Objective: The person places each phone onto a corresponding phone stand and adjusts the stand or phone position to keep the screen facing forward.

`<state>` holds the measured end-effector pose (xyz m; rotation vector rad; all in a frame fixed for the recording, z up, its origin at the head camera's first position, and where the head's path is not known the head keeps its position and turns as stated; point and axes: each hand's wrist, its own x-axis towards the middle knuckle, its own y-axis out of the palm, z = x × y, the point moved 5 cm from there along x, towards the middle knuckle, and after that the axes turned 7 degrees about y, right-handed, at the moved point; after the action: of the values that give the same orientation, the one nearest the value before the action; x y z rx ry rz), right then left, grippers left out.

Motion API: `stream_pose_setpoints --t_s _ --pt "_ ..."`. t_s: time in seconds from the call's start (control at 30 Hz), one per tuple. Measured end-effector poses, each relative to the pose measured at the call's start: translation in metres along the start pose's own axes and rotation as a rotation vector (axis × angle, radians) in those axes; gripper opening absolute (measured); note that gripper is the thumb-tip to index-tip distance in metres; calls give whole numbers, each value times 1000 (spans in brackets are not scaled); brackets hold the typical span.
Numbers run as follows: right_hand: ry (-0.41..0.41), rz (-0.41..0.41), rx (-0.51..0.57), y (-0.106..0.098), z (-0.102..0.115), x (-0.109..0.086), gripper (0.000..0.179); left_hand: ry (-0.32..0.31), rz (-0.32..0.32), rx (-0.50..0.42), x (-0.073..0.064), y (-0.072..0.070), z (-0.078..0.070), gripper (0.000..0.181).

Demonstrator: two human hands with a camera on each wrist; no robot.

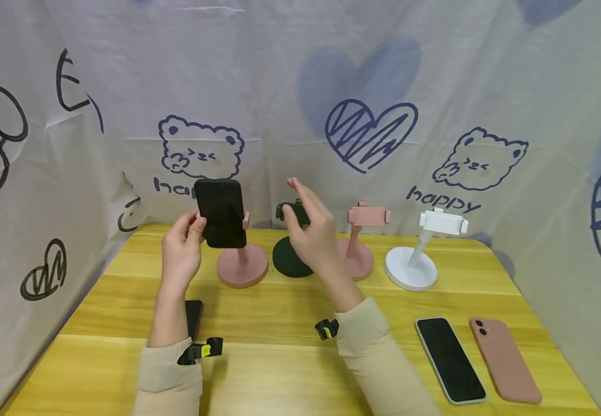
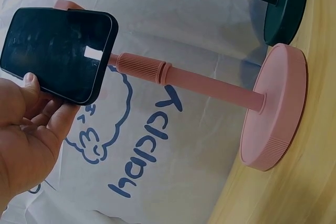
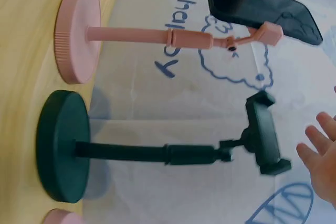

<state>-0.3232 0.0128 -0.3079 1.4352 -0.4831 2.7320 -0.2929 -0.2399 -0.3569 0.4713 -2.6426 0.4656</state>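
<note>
My left hand (image 1: 182,242) grips the edge of a black smartphone (image 1: 221,214), thumb on its dark screen. The phone sits upright at the holder of the left pink phone stand (image 1: 243,267); in the right wrist view the pink clamp (image 3: 269,33) touches the phone's edge. Whether the clamp grips both edges I cannot tell. My right hand (image 1: 313,237) is raised in front of the dark green phone stand (image 1: 286,260), fingers extended and holding nothing. From the right wrist, the green holder (image 3: 262,132) shows apart from the fingers.
Another pink phone stand (image 1: 365,263) and a white phone stand (image 1: 410,276) stand to the right. Near the right front lie a white-edged phone (image 1: 450,361) and a pink phone (image 1: 505,361). A dark phone (image 1: 193,316) lies partly behind my left forearm. A printed cloth hangs behind the wooden table (image 1: 269,370).
</note>
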Motion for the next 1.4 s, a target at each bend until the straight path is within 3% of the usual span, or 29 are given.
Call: stream_pose_setpoints --t_s 0.2,0.43,0.63,0.8,1.07,1.4 --pt "106 -64 -36 -9 -16 -14 44 -1 -5 -7 0 -3 -1 47" --pt "173 -137 -54 -13 -33 -32 43 5 -5 -27 2 -1 -1 46" --pt "311 -120 75 -14 -49 -44 40 1 -2 -45 1 1 -1 46" --pt "412 -115 170 -17 -52 -43 40 -3 0 -56 1 2 -2 47" --pt "459 -75 240 -16 -51 -41 40 -5 -2 0 2 0 1 47" --pt "430 -62 247 -19 -41 -50 38 10 -7 40 -1 3 -2 47"
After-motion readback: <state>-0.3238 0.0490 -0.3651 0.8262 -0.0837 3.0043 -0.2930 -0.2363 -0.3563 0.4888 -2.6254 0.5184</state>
